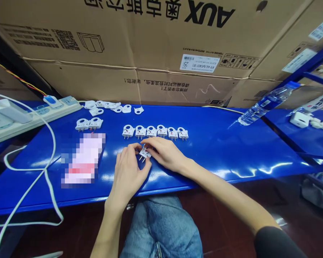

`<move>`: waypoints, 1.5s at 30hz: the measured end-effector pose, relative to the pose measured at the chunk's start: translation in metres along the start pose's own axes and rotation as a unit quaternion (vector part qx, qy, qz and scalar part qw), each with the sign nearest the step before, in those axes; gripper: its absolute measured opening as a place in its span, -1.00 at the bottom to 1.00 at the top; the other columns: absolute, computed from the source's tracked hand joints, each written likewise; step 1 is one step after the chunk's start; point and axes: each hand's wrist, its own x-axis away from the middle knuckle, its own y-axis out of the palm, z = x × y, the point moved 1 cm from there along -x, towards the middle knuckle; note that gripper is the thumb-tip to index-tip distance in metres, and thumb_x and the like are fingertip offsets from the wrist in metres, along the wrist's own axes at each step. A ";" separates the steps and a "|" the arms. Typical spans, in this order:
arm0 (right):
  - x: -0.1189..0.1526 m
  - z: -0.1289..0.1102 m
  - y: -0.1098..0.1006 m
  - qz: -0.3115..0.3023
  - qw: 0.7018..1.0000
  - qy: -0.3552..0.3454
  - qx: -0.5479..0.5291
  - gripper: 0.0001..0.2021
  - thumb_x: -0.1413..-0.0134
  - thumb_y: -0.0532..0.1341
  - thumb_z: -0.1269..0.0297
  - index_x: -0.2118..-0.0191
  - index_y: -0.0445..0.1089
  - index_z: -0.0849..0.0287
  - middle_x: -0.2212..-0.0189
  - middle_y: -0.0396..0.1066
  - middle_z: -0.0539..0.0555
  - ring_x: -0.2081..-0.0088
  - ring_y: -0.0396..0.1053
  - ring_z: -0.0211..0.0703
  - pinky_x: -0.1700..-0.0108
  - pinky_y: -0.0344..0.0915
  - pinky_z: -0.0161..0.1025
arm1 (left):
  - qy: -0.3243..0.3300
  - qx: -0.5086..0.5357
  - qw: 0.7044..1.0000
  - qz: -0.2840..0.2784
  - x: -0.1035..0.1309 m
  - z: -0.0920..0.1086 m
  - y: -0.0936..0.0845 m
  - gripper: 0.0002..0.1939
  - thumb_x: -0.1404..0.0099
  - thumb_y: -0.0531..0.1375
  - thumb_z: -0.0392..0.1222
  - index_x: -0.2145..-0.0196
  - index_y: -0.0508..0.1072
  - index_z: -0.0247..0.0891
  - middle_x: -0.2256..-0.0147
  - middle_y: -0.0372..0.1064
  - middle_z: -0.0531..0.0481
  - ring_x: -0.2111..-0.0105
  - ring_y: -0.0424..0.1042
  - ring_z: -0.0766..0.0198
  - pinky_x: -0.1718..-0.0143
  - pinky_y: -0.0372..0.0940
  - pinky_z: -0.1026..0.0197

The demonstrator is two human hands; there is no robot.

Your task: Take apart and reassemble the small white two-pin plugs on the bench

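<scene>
Between my two hands, near the table's front, is a small white plug (145, 152) with its two prongs pointing down toward me. My left hand (129, 170) has its fingers curled round the plug's left side. From the right, my right hand (164, 152) pinches the plug's top and right edge. Just behind my hands stands a row of several white plugs (162, 130) with ring-shaped tops, prongs toward me. Two similar plugs (96, 123) lie farther left. Behind them is a loose pile of white plastic parts (104, 105).
The blue table (210, 143) backs onto a large cardboard box (97, 79). A pixelated pink item (86, 154) lies at left, near a white power strip (37, 116) and looping white cables (50, 182). A water bottle (266, 104) leans at right beside a blue rack post.
</scene>
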 end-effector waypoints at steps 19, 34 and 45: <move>-0.003 -0.008 -0.008 0.047 0.991 0.076 0.097 -0.71 -0.44 0.07 0.44 -0.13 0.40 0.13 -0.04 0.51 0.17 -0.02 0.48 -0.06 -0.01 0.45 -0.13 | 0.026 0.019 0.999 0.001 -0.001 0.001 -0.001 -0.59 -0.39 0.24 -0.05 -0.13 0.33 -0.14 0.09 0.49 -0.09 0.05 0.49 0.02 -0.04 0.33 -0.08; -0.002 -0.009 -0.009 0.004 0.989 0.065 0.136 -0.78 -0.46 0.09 0.41 -0.07 0.42 0.15 0.03 0.54 0.14 0.01 0.48 -0.07 0.05 0.42 -0.18 | 0.025 0.016 1.000 0.000 -0.001 -0.001 -0.001 -0.71 -0.39 0.25 -0.04 -0.02 0.38 -0.13 0.10 0.52 -0.05 0.08 0.49 0.04 -0.02 0.32 -0.04; -0.002 -0.005 -0.004 -0.009 0.985 0.054 0.163 -0.82 -0.46 0.11 0.37 -0.04 0.42 0.13 0.06 0.53 0.14 0.00 0.43 -0.04 0.09 0.40 -0.18 | 0.026 -0.010 1.000 -0.010 -0.001 -0.003 -0.001 -0.63 -0.43 0.19 0.00 -0.13 0.38 -0.13 -0.03 0.45 -0.14 -0.04 0.43 -0.05 -0.12 0.30 -0.12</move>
